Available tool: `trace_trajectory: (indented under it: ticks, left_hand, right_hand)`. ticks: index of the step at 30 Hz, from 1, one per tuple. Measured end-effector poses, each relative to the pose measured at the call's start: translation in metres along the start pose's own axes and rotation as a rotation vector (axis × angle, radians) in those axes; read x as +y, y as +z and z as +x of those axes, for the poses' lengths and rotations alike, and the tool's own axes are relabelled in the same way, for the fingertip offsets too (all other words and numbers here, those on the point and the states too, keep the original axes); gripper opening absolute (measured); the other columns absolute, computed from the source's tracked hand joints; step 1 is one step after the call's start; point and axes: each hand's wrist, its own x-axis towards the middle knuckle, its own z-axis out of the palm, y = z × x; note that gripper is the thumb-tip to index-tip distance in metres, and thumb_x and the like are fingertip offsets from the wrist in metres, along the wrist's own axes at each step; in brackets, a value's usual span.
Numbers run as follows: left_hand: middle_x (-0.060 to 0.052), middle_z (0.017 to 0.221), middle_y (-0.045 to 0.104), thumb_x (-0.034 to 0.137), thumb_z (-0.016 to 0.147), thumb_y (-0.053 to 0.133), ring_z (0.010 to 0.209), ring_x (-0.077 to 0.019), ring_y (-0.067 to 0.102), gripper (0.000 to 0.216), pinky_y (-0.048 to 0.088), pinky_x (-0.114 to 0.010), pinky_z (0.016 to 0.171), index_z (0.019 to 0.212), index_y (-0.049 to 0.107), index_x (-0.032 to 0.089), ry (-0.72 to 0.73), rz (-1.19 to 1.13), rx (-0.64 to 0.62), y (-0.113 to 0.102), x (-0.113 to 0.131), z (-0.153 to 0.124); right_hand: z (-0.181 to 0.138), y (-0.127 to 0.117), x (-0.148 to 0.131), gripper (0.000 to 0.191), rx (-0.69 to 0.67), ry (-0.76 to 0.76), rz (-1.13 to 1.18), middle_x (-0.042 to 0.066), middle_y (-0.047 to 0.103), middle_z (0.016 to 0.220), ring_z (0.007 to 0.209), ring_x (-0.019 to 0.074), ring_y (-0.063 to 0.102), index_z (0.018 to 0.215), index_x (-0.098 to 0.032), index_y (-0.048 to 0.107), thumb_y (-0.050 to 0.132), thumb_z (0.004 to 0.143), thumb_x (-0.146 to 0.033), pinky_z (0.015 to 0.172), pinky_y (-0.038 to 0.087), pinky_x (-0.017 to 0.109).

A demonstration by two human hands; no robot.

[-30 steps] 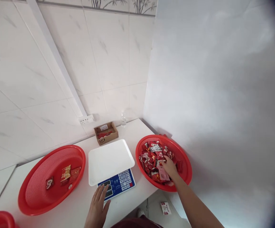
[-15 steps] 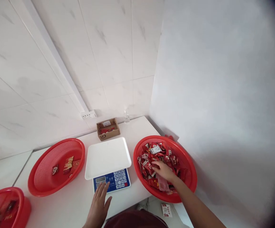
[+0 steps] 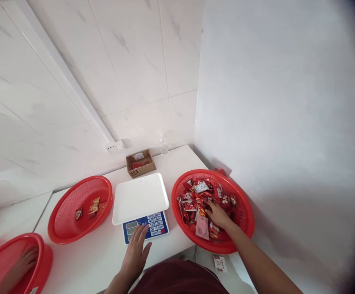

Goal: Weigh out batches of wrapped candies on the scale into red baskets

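Note:
My right hand (image 3: 217,215) reaches into a red basket (image 3: 241,228) heaped with small red and white snack packets (image 3: 197,195); its fingers curl down among them, and what they grip is hidden. My left hand (image 3: 137,254) lies flat and open on the white table, fingertips at the front edge of a blue-keyed scale (image 3: 145,225). The scale's white tray (image 3: 139,197) is bare. A second red basket (image 3: 81,210) to the left holds a few packets (image 3: 93,206).
A third red basket (image 3: 12,261) sits at the far left with another person's hand (image 3: 24,263) in it. A small cardboard box (image 3: 141,163) and a clear bottle (image 3: 164,145) stand by the tiled wall. One packet (image 3: 220,263) lies on the floor.
The view has swung left, bringing the third basket and another person's hand into sight. My right hand has shifted among the packets. My left hand stays by the scale keypad.

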Motion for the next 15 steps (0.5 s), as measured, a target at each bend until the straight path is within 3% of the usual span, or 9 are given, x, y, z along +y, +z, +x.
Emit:
trace_trajectory:
  ticks: [3,6,11,15]
  left_hand:
    - [-0.007,0.14,0.049,0.03,0.088,0.042,0.135,-0.0274,0.035,0.047,0.037,-0.051,0.106,0.135,0.045,0.026,-0.001,0.009,-0.005,-0.002,0.0,0.0]
    - [-0.007,0.14,0.048,0.028,0.088,0.042,0.135,-0.0269,0.034,0.047,0.037,-0.05,0.106,0.135,0.044,0.026,-0.01,0.017,-0.008,-0.002,0.0,-0.001]
    - [-0.008,0.141,0.047,0.03,0.089,0.041,0.135,-0.0271,0.035,0.047,0.037,-0.051,0.106,0.136,0.044,0.026,-0.023,0.018,-0.022,0.001,0.001,-0.004]
    - [-0.009,0.141,0.047,0.031,0.089,0.04,0.135,-0.0274,0.036,0.047,0.037,-0.051,0.106,0.136,0.044,0.024,-0.022,0.017,-0.029,0.004,0.002,-0.005]
  right_hand:
    - [0.003,0.0,0.007,0.044,0.017,-0.014,0.045,0.017,0.053,0.13,0.12,0.0243,0.05,0.128,-0.012,0.051,0.046,0.086,-0.022,0.1,0.036,0.032]
    - [0.01,0.003,0.005,0.056,0.056,0.088,0.042,0.021,0.044,0.136,0.121,0.0282,0.049,0.139,-0.011,0.038,0.048,0.085,-0.024,0.099,0.036,0.037]
    - [0.021,0.011,-0.025,0.062,0.013,0.23,0.02,0.024,0.032,0.143,0.127,0.0363,0.041,0.144,-0.015,0.028,0.046,0.086,-0.031,0.098,0.036,0.047]
    - [0.021,0.015,-0.038,0.057,0.086,0.316,0.023,0.021,0.033,0.142,0.126,0.0399,0.04,0.14,-0.021,0.034,0.045,0.086,-0.035,0.094,0.036,0.056]
